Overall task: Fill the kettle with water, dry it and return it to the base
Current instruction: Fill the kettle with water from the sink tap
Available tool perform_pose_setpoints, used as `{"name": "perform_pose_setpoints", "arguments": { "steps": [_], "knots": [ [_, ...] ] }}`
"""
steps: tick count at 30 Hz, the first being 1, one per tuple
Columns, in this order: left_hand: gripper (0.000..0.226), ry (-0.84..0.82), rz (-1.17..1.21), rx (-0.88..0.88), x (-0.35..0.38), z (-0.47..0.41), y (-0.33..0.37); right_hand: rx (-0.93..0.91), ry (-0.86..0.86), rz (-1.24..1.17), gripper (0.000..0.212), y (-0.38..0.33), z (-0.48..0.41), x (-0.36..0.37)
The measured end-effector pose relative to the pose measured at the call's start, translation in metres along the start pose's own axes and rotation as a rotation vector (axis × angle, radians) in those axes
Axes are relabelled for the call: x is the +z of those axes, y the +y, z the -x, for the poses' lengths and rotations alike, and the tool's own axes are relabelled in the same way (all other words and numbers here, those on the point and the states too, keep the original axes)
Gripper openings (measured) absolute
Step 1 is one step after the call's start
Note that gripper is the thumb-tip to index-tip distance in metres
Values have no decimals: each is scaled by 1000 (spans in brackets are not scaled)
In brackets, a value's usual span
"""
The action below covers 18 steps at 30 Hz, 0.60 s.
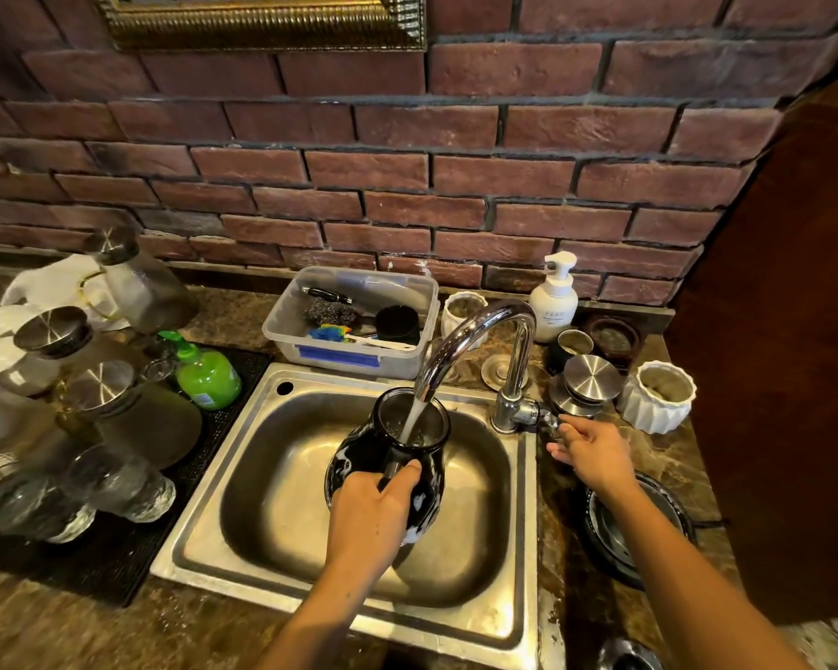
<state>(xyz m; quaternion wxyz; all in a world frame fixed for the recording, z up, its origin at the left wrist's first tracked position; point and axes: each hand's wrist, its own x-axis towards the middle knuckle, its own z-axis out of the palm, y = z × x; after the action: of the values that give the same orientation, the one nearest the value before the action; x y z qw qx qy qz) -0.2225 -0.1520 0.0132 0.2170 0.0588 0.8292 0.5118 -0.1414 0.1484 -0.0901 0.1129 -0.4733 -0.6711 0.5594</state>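
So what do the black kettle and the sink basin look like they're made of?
The round black kettle looks like glossy enamel or glazed ceramic: bright highlights, with a bare metal inside. The square sink basin looks like brushed stainless steel: a dull grey sheen.

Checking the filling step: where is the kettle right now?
In the head view, the black kettle is held by the left hand over the sink, its open mouth under the running tap.

Glossy black kettle [426, 481]; brushed steel sink [204, 539]; polished chrome faucet [497, 326]; rough matt brick wall [407, 186]; speckled stone table [44, 626].
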Motion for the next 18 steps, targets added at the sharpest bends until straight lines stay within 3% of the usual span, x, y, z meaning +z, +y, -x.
{"name": "perform_pose_setpoints", "arguments": {
  "steps": [9, 13, 15, 18],
  "knots": [
    [32, -29, 41, 21, -4, -6, -5, 15, 131, 71, 29, 0, 2, 17],
    [39, -51, 65, 18, -6, -10, -4, 21, 250, 307, 26, -20, 15, 39],
    [40, -53, 80, 11, -6, -12, -4, 53, 158, 279, 33, -28, 23, 45],
    [45, -51, 96, 16, -7, -14, -4, 107, 5, 25, 61, -21, 46, 45]
  ]
}}
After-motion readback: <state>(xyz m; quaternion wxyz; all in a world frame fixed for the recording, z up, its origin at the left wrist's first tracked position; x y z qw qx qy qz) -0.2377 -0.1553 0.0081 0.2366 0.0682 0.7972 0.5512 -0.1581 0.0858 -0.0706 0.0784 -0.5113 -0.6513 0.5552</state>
